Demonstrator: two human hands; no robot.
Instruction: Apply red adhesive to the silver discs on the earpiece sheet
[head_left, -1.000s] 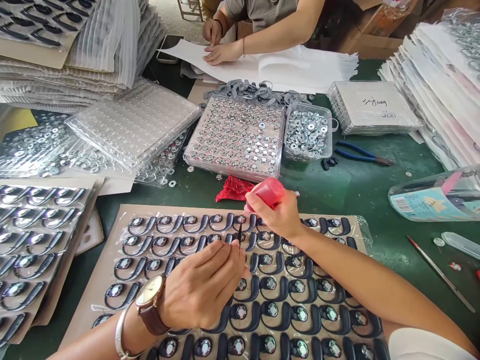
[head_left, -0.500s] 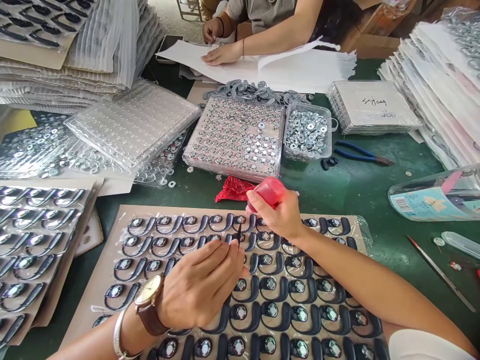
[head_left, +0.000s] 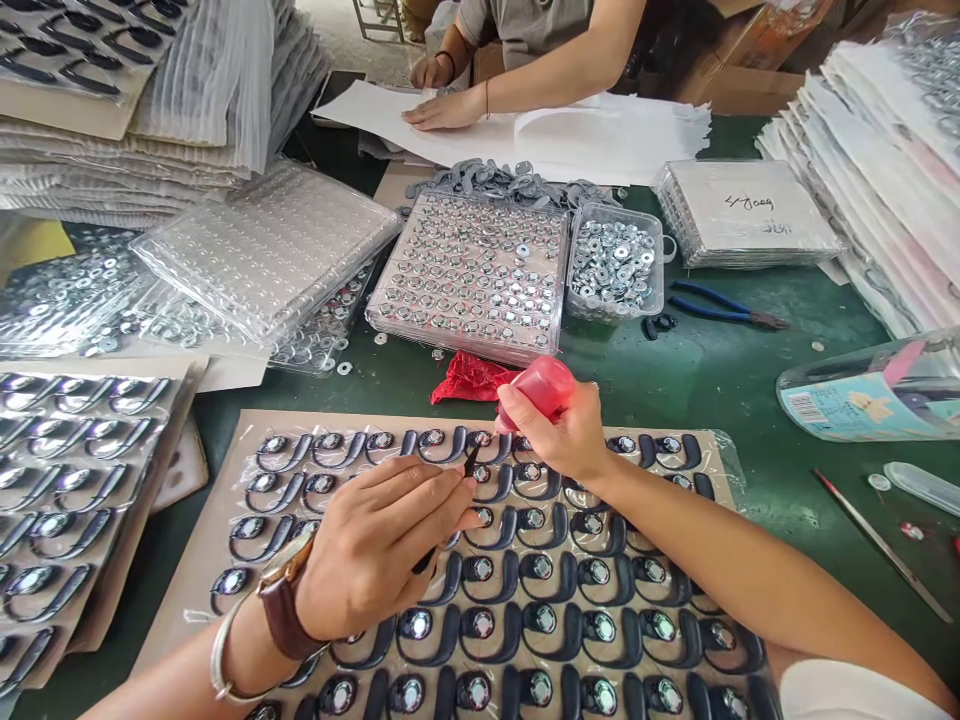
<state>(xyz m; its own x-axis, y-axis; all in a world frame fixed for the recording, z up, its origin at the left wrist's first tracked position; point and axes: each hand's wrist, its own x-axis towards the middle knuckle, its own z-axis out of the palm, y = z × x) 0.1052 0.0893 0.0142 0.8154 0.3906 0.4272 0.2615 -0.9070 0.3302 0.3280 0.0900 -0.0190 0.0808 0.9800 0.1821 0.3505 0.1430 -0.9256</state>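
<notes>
While over parts (head_left: 541,618), left grip (head_left: 382,540) around dark tool (head_left: 471,461), right grip (head_left: 570,435) around red bottle (head_left: 551,384).

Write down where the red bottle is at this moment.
In the head view, just right of centre, the red bottle is held in the right hand, near the far edge of the brown card sheet, beside the red cloth.

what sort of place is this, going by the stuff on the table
Probably a small hand-assembly workshop: rows of dark hook-shaped pieces lie in front, a clear tub is full of metallic ring-shaped discs, and another person's hand rests on white sheets across the table.
</notes>
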